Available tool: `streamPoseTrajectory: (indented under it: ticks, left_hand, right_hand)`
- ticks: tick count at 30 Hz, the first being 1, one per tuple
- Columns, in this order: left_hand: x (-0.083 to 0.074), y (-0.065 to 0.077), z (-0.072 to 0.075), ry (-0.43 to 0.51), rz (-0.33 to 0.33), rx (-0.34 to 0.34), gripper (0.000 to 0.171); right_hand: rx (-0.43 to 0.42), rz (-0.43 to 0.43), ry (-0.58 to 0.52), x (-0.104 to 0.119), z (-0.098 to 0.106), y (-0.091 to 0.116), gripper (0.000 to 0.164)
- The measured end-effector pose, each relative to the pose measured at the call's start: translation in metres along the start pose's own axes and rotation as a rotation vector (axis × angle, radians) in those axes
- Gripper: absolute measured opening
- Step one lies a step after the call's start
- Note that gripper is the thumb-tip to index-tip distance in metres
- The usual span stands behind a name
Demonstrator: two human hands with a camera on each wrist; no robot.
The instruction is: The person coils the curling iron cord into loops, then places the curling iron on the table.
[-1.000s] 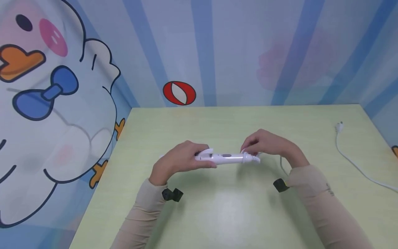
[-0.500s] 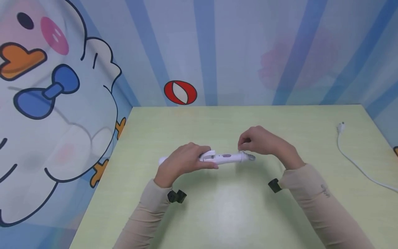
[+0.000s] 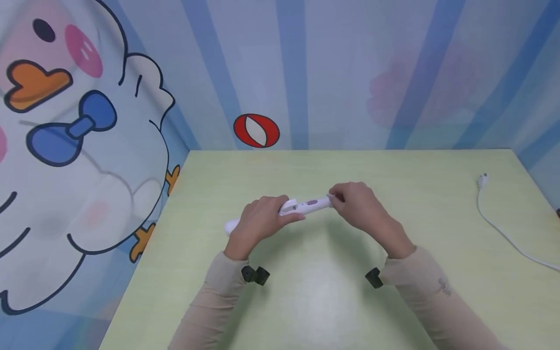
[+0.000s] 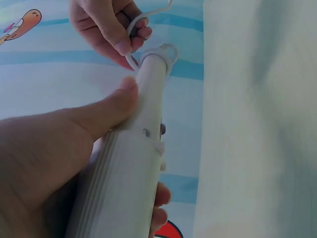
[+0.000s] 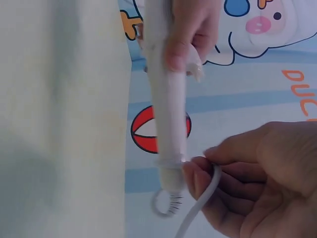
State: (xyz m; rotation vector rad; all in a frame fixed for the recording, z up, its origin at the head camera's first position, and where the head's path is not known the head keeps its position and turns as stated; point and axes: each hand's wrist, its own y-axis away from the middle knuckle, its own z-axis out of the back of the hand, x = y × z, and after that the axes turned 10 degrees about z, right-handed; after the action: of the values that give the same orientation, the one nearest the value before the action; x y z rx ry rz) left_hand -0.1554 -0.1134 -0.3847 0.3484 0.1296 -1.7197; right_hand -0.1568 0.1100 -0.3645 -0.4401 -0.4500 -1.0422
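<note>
My left hand (image 3: 261, 218) grips a white curling iron (image 3: 308, 206) around its middle, its thumb lying along the handle. The iron is held above the table with its handle end pointing right and slightly away. A grey-purple button (image 3: 312, 202) shows on the handle and a raised white lever (image 3: 288, 206) sits beside the thumb. At the handle's end my right hand (image 3: 359, 206) pinches the white cord (image 5: 200, 202) between thumb and fingers. In the right wrist view a ribbed cord sleeve (image 5: 174, 201) curls out of the handle's end. The left palm hides part of the barrel.
The pale green table (image 3: 323, 301) lies beneath both hands. On its right side the cord's far stretch (image 3: 503, 233) runs to a white plug (image 3: 482, 180). A blue striped wall (image 3: 341, 73) with cartoon prints stands behind and at the left.
The iron's handle end has tilted up and away from me. My right hand has shifted left around that end with the cord, and the left hand has moved slightly right.
</note>
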Motion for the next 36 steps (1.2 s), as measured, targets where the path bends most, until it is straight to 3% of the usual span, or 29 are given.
streamPoseTrajectory:
  ticks: [7,18,28,36]
  left_hand:
    - [-0.003,-0.001,-0.004,-0.009,0.049,-0.133,0.047]
    - [-0.012,0.003,-0.004,-0.004,0.089,-0.257,0.047]
    - [-0.010,0.003,0.006,0.147,0.129,-0.172,0.045]
    - [-0.013,0.007,0.012,0.187,0.083,-0.113,0.045]
  right_hand:
    - [-0.228,-0.030,-0.098,0.002,-0.016,0.008,0.023]
    - [-0.344,-0.022,-0.174,-0.013,-0.033,0.013,0.020]
    - [-0.408,0.091,-0.133,-0.035,-0.043,0.015,0.024]
    - [-0.323,0.167,-0.118,-0.050,-0.042,0.015,0.021]
